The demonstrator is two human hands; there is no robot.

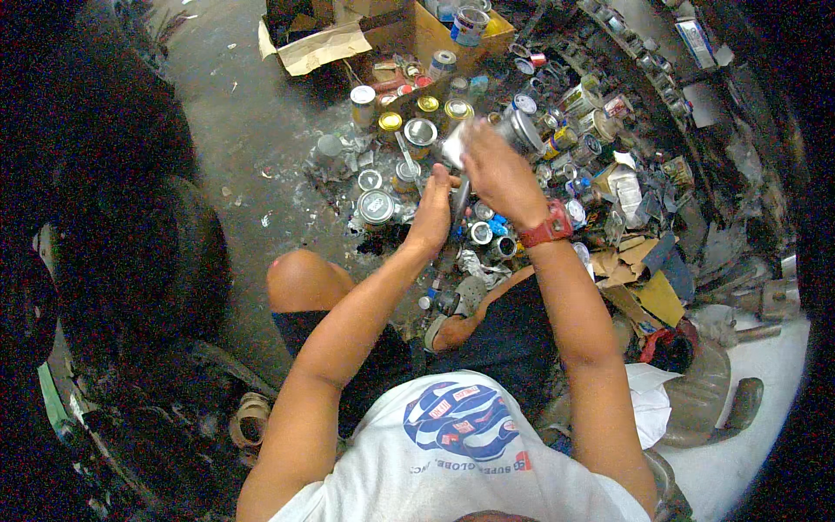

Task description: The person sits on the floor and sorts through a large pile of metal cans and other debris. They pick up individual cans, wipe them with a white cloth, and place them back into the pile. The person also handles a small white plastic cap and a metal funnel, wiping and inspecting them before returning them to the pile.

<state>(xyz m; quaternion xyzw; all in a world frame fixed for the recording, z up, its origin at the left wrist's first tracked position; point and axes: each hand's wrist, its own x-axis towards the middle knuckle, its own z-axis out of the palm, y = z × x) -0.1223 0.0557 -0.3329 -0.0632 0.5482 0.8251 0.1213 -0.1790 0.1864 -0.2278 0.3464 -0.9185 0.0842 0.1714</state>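
My right hand (506,178), with a red watch at the wrist, is raised over the crowded cans, its fingers closed on a white piece (454,145) that looks like paper or cloth. Motion blurs its outline. Just left of it and a little lower, my left hand (432,213) is partly curled, thumb up, against a dark grey rod-like thing (461,198) between the hands. The left fingers are mostly hidden. Close by stand an open-topped round can (420,132) and a can with a flat stick (406,174). A large silver can (522,135) shows beyond my right hand.
Several paint cans, yellow-lidded ones (390,122) among them, crowd the floor ahead. A cardboard box (387,35) stands at the back. Torn cardboard (639,261) and crumpled paper lie to the right, near a whitish panel (748,435). My bent knee (304,277) is at the left.
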